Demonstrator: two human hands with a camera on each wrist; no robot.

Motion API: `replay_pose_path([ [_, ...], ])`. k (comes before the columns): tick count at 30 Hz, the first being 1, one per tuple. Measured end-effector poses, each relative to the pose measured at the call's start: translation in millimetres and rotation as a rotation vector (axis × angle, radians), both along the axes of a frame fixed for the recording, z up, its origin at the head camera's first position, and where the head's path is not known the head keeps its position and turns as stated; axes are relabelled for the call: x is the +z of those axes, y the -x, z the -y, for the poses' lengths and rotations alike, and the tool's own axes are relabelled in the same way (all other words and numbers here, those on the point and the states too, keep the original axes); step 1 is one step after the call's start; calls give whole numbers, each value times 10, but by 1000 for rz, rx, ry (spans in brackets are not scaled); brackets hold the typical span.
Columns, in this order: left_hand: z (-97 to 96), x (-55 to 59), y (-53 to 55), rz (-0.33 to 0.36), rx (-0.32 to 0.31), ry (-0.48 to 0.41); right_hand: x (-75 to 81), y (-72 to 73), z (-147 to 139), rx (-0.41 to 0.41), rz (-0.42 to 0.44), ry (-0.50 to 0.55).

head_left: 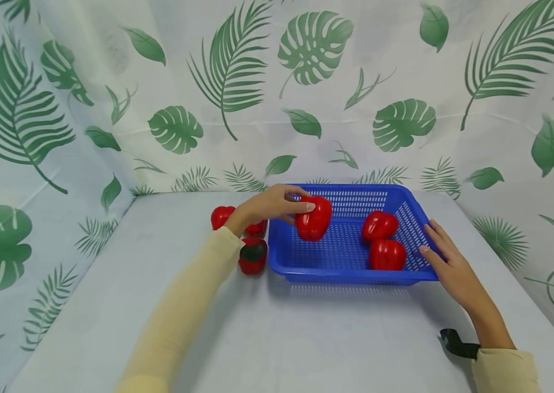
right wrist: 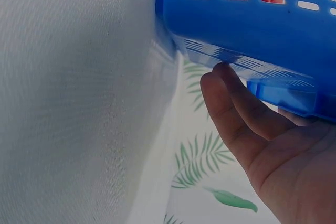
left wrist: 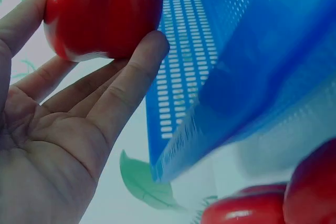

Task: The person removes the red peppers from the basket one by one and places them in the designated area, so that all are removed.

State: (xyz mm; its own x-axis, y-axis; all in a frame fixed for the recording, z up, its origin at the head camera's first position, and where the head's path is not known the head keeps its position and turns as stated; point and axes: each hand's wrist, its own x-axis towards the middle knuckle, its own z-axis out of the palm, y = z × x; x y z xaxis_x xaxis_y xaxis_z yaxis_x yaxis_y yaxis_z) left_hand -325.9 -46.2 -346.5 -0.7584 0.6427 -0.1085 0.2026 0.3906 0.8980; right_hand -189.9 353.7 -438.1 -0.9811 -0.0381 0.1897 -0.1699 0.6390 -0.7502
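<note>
Blue basket (head_left: 335, 277) holding two red peppers (head_left: 387, 255) at right; left hand (head_left: 277, 204) gripping third pepper (head_left: 314, 225) over left side; right hand (head_left: 450, 267) pinching right rim (head_left: 418, 206); other peppers (head_left: 252, 263) lying left.

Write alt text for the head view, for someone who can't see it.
A person's left hand holds a red bell pepper over the left part of a blue basket containing two other red peppers; the right hand holds the basket's right rim. More red peppers sit left of the basket on a white table.
</note>
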Motion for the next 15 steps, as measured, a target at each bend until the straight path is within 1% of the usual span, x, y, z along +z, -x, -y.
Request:
replay_pose_path([
  [5, 150, 21, -1, -4, 39, -19, 5, 4, -5, 1, -6, 1],
  [11, 323, 51, -38, -80, 88, 43, 18, 7, -5, 6, -6, 3],
  [15, 424, 48, -72, -101, 144, 78, 18, 7, -5, 6, -4, 1],
])
